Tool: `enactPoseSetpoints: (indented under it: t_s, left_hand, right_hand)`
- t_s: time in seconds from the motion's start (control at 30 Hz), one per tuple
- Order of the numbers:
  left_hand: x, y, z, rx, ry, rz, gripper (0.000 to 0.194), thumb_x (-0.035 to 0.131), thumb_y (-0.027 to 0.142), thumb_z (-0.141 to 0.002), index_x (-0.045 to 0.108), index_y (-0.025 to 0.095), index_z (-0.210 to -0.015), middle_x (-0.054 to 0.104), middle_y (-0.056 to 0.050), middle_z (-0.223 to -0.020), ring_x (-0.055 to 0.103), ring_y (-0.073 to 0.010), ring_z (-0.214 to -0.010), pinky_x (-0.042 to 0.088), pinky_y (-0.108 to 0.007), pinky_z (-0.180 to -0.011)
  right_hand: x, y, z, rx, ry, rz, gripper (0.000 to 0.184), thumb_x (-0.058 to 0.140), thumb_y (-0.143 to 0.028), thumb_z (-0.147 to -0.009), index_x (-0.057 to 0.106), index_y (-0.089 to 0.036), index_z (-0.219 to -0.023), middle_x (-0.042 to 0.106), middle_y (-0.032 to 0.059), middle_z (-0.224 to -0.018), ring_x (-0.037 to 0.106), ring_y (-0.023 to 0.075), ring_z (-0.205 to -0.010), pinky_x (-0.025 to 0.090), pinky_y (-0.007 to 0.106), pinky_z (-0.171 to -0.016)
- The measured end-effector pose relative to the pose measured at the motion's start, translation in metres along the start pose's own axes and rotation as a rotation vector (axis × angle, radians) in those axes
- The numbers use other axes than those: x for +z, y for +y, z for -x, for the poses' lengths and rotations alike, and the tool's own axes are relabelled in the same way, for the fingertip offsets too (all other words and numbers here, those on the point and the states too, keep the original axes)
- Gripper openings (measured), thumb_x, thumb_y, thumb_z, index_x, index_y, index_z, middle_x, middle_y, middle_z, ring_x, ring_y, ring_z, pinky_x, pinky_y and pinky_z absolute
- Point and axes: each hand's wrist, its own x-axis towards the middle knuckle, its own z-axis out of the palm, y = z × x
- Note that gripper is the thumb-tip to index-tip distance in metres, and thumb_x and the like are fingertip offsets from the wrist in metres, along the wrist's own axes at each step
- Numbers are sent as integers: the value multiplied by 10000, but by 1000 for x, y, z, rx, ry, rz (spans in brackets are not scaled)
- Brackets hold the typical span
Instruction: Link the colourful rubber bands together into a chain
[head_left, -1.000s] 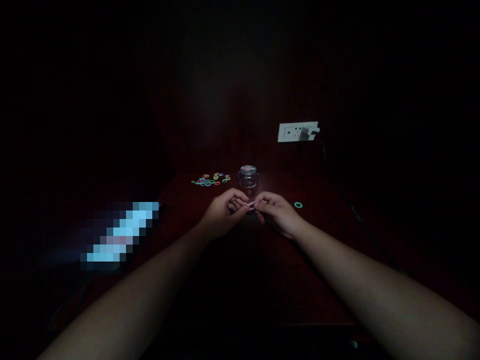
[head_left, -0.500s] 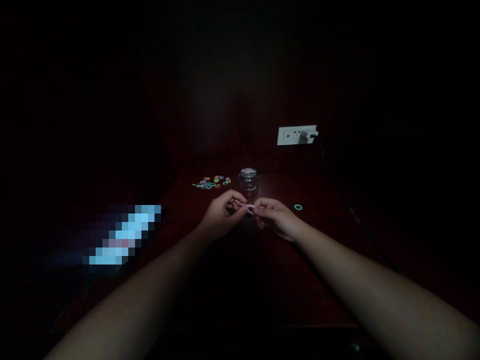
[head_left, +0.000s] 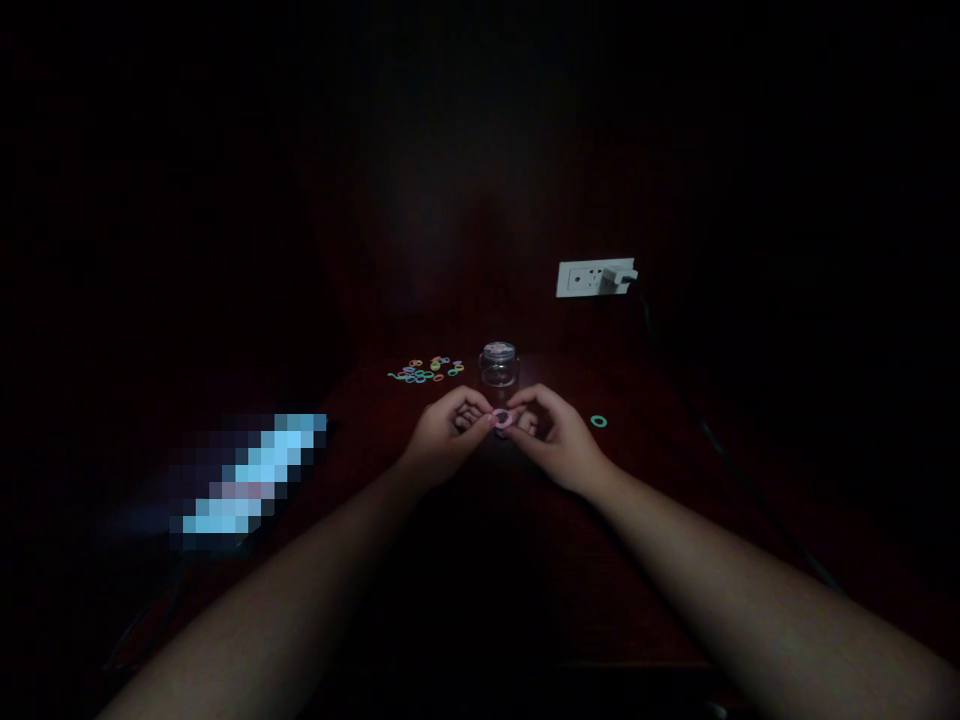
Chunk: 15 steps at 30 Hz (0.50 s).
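Note:
The scene is very dark. My left hand [head_left: 446, 432] and my right hand [head_left: 551, 435] meet over a dark red table [head_left: 540, 560], and both pinch a small pink ring [head_left: 502, 419] between their fingertips. Just behind them stands a small clear glass jar [head_left: 499, 364] with something pale at its top. To the jar's left lies a scatter of several small coloured rings [head_left: 426, 370]. One teal ring [head_left: 598, 421] lies alone to the right of my right hand.
A white wall socket [head_left: 592, 278] with a plug in it sits at the back right; its dark cable [head_left: 712, 440] runs down along the table's right side. A glowing blue blurred-out patch [head_left: 247, 482] lies at the left.
Both hands have turned the pink ring so its hole faces the camera; before, it showed edge-on between the fingertips. The view has shifted slightly downward.

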Motion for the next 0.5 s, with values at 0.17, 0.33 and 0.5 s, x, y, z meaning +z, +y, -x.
enactPoseSetpoints:
  t_s: [0.17, 0.33, 0.5]
  left_hand:
    - [0, -1, -1, -25, -15, 37, 170, 577, 300, -750, 515, 149, -798, 568, -7, -694, 500, -77, -586, 380, -183, -522]
    - [1, -1, -1, -27, -37, 41, 159, 573, 284, -751, 514, 145, -801, 553, 0, -685, 474, -67, -572, 358, -175, -512]
    - [1, -1, -1, -30, -48, 38, 162, 580, 276, -746, 492, 146, -785, 546, 9, -669, 454, -59, -556, 342, -170, -507]
  right_hand:
    - [-1, -1, 0, -49, 10, 78, 171, 586, -250, -731, 545, -183, -882, 509, 0, -708, 394, 79, -533, 323, 219, -484]
    - [-2, -2, -1, -73, 14, 112, 184, 578, -254, -742, 572, -176, -908, 525, 17, -744, 420, 89, -565, 344, 224, -509]
    - [-3, -2, -1, -90, -9, 183, 152, 565, -252, -745, 592, -167, -868, 538, 29, -761, 437, 92, -579, 357, 221, -515]
